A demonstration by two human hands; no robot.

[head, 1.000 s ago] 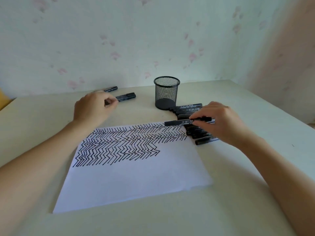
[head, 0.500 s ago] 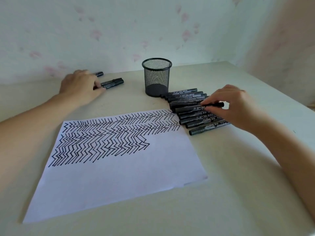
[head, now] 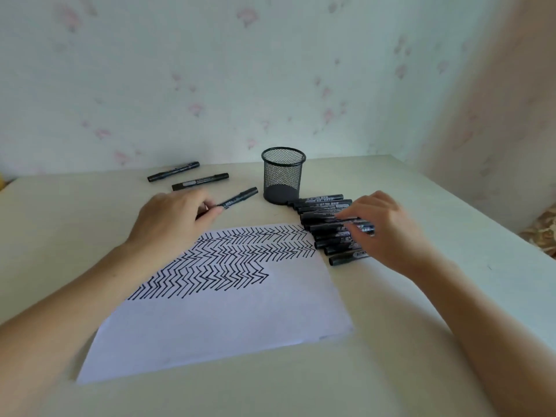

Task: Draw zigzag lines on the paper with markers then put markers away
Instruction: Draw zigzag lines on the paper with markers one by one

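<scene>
Head view first shows the black mesh pen cup [head: 283, 176] standing upright between my hands and a little beyond them; through the mesh I see only its dark base, no markers inside. My left hand [head: 171, 224] has its fingers curled round one black marker [head: 239, 197], pinching its near end so the far end points toward the cup. Beyond that hand two loose markers [head: 200, 181] lie apart on the cream table [head: 391, 371]. My right hand [head: 382, 227] rests on the row of markers [head: 326, 224] packed side by side just beside the cup; its fingertips touch them, but I cannot tell whether they grip one. Nearer me than both hands lies the paper [head: 228, 320], its far half filled with black zigzag lines [head: 228, 260]. Pale wallpaper with pink blotches [head: 210, 85] backs the table.
</scene>
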